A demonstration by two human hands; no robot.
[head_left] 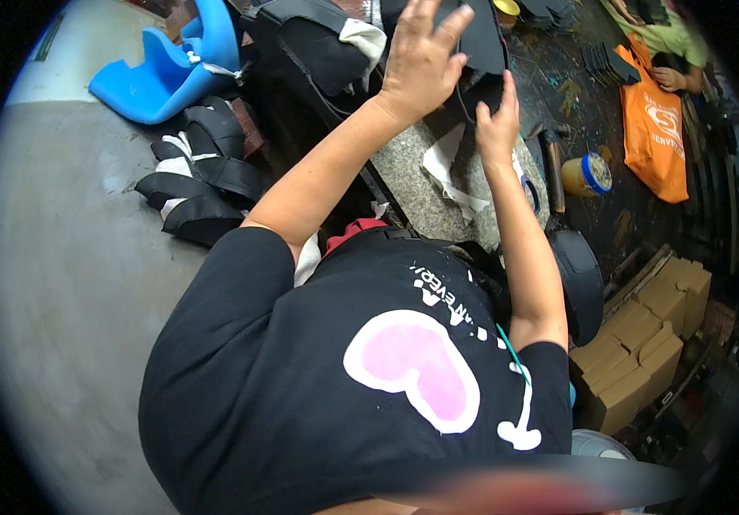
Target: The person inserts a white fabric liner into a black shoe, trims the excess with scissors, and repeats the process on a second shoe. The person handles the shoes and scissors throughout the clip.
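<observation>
A stone-topped bench (412,184) stands directly ahead of the person, with strips of white fabric (445,172) lying on it. At its far edge, the right hand (496,120) has its grip closed on a black leather piece (483,45). The left hand (421,56) rests just beyond on the same piece, fingers spread and grip open.
</observation>
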